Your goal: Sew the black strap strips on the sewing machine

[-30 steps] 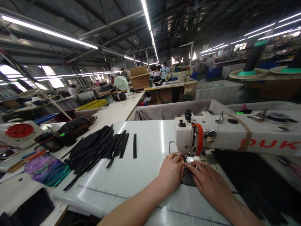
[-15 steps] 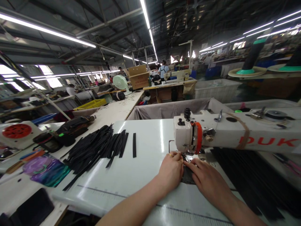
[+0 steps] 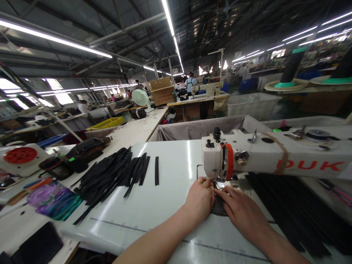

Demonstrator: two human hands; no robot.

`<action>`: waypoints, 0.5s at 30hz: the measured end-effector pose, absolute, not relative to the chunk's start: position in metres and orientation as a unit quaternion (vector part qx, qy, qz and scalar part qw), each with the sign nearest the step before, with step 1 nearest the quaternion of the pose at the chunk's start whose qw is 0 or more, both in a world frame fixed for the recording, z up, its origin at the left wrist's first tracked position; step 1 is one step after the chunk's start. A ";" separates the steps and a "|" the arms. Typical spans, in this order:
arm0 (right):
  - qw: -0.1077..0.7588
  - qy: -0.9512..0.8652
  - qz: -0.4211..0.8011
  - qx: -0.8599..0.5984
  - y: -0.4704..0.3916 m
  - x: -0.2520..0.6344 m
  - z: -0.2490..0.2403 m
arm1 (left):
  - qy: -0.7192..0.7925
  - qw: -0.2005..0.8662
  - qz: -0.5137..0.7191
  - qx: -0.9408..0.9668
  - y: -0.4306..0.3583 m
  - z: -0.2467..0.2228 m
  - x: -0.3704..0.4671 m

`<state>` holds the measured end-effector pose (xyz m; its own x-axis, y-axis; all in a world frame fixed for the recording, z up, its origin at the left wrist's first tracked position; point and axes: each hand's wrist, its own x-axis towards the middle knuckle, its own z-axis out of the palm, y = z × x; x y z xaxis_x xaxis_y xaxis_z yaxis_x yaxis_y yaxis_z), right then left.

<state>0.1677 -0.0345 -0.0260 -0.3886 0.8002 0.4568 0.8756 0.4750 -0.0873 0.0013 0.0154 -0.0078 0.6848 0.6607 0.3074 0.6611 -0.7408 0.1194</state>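
Note:
A small piece of black fabric lies flat on the machine bed, just in front of the needle area of a white sewing machine. My left hand is curled over the left edge of this fabric, fingertips close to the presser foot. From the other side, my right hand pinches and presses the fabric, its forefinger and thumb near the left fingers. The two hands hide much of the fabric and the needle point. Both hands are closed on it.
To the left are a heap of black strips and one separate strip. More long black strips lie under the machine arm at right. A purple-and-teal pouch and a phone-like dark object sit far left.
The view has shifted very slightly, so the machine sits a little further left in the picture. Both hands keep nearly the same place at the fabric.

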 end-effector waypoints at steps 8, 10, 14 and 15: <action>0.210 -0.832 -0.079 -0.507 -0.035 0.168 -0.026 | -0.388 -0.039 -0.222 -0.894 0.013 -0.008 -0.001; 0.211 -0.832 -0.082 -0.507 -0.035 0.169 -0.027 | -0.429 -0.063 -0.275 -0.858 0.020 -0.010 -0.001; 0.222 -0.832 -0.095 -0.499 -0.034 0.169 -0.029 | -0.431 -0.079 -0.257 -0.861 0.041 -0.015 -0.007; 0.226 -0.833 -0.099 -0.495 -0.034 0.170 -0.030 | -0.431 -0.078 -0.235 -0.868 0.046 -0.015 -0.009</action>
